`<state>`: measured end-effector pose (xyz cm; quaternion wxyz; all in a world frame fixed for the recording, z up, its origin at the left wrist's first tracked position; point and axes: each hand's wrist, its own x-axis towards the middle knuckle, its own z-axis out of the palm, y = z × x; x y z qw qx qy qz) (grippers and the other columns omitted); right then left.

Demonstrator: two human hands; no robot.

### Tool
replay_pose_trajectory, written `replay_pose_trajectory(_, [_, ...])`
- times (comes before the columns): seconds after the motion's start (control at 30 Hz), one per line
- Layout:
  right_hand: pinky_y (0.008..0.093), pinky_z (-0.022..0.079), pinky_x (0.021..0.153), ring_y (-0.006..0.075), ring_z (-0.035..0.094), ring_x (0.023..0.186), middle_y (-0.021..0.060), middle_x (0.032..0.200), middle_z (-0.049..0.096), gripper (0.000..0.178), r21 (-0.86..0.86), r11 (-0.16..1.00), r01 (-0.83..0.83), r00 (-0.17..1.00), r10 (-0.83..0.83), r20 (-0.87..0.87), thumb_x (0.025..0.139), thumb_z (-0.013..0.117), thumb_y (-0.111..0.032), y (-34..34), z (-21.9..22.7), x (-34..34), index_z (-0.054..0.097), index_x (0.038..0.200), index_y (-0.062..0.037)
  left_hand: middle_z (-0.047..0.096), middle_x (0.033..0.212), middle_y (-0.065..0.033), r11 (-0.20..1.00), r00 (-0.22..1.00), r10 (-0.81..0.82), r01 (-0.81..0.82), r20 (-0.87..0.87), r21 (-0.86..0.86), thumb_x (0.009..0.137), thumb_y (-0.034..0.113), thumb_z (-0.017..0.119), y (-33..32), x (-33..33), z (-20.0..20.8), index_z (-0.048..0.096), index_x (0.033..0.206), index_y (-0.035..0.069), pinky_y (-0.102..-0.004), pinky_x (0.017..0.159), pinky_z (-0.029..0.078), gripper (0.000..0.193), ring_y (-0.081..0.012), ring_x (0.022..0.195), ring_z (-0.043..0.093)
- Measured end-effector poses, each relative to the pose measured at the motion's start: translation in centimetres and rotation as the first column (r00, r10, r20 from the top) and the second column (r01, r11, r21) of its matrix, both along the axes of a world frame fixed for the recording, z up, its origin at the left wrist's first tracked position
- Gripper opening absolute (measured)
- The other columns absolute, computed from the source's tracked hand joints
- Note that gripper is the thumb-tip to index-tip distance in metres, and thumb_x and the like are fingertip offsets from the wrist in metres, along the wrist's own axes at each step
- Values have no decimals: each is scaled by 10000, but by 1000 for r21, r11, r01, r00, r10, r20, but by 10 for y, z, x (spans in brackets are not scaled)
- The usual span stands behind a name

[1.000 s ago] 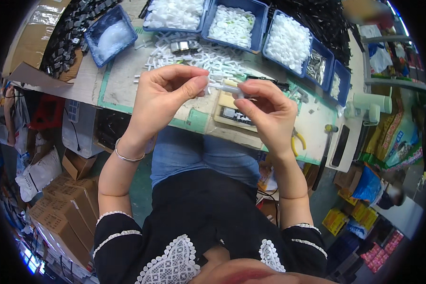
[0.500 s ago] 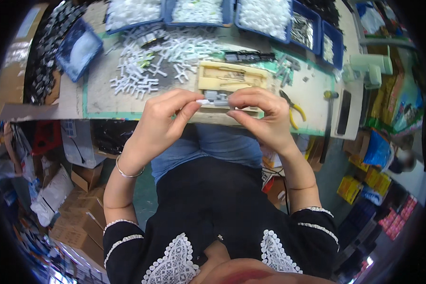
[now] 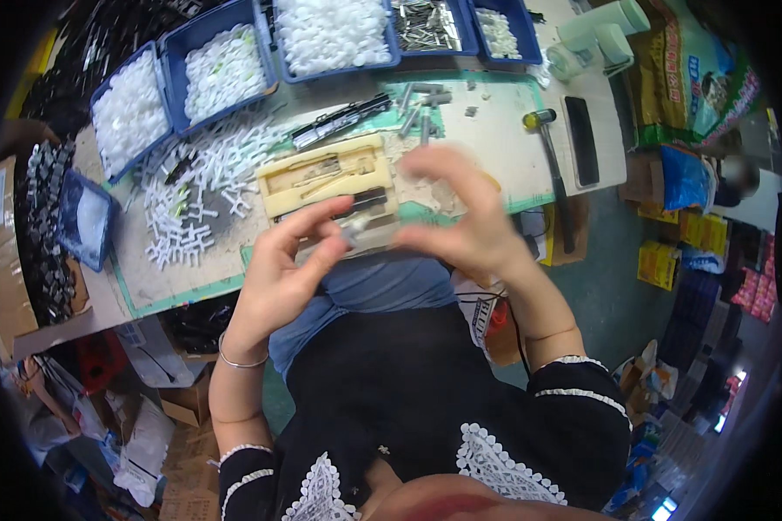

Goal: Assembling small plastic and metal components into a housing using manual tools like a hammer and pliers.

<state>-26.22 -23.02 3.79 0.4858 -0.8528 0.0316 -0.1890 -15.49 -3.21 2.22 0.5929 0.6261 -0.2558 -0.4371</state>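
Observation:
Between the thumb and forefinger of my left hand [image 3: 291, 265] is a small white and grey plastic part [image 3: 354, 231], partly covered by the fingertips. My right hand [image 3: 473, 221] is blurred by motion, its thumb and fingers spread apart with nothing visible between them. Both hands are above the near edge of a cream-coloured slotted jig [image 3: 278, 207]. A dark strip [image 3: 375, 198] lies in the jig's front slot, close to my left fingertips.
White branched plastic parts [image 3: 182, 239] are heaped left of the jig. Blue bins [image 3: 398, 57] of white pieces and metal pins line the back. Grey cylinders [image 3: 426, 130] and a black slotted bar [image 3: 339, 122] lie behind the jig; a hammer [image 3: 552, 165] and phone [image 3: 581, 139] lie right.
My right hand has come off the small part and moved away, fingers spreading. The left still pinches the part. The whole view has turned, tilting the bench.

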Motion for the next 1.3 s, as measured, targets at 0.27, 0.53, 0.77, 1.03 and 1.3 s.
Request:
replay_pose_trajectory(0.27, [367,461,768,291,592,839,152,915,607,185,-437,840,323,897,-418,-140,776,627,-115,-112,-45,-5,647,905,16,572,896,-70,930,764,164,-331,-625,-161,907,146,514,-9,2,-10,499,1165,-17,-235,698,443,305,-130,749,560])
replay_pose_trajectory(0.53, [379,456,776,300,570,849,132,861,594,130,-464,868,175,844,-375,-384,779,610,-98,-105,-44,5,649,858,-3,570,897,-71,932,777,183,-332,-603,-145,904,156,509,-11,4,-10,494,1170,-21,-230,701,441,320,-129,749,562])
replay_pose_trajectory(0.77, [363,440,860,280,539,988,120,1070,583,285,-598,778,193,975,-218,31,790,605,-116,-96,-63,30,608,1070,-67,574,904,-71,950,824,184,-290,-536,-118,894,154,532,-20,-1,-7,512,1152,-35,-236,728,442,321,-125,772,551])
replay_pose_trajectory(1.03, [346,450,868,264,552,1025,104,1106,595,255,-613,790,-14,991,-69,-112,754,610,-36,-111,-59,-6,654,1003,-69,575,897,-84,948,833,200,-297,-516,-113,890,151,539,-16,-2,-11,513,1148,-37,-244,745,441,320,-130,789,545])
replay_pose_trajectory(1.3, [349,446,804,252,571,926,87,958,627,139,-457,875,157,988,-143,66,735,648,-105,-93,-45,30,663,860,-47,571,899,-82,951,833,195,-291,-518,-109,884,135,534,-27,5,-6,507,1156,-38,-250,750,440,324,-136,797,544])
